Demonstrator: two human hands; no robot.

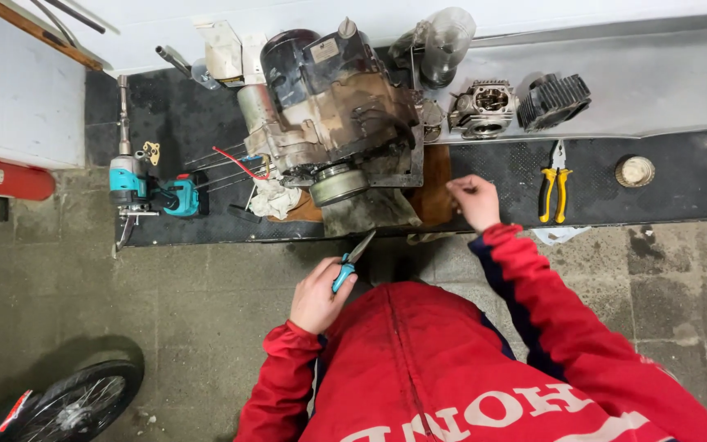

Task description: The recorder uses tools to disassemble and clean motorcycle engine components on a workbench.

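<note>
Blue-handled pliers (350,263), jaws bare steel and pointing toward the grimy engine (333,106), sat clamped in my left hand (317,296) above the stone floor; my right hand (475,200) hovered at the black mat's (681,176) edge, fingertips pinched together.

Motorcycle repair workshop: stripped engine (333,106), cylinder head (483,108), pliers (555,182), cordless impact wrench (147,190) on rubber mat (681,184), concrete floor (206,303).
</note>
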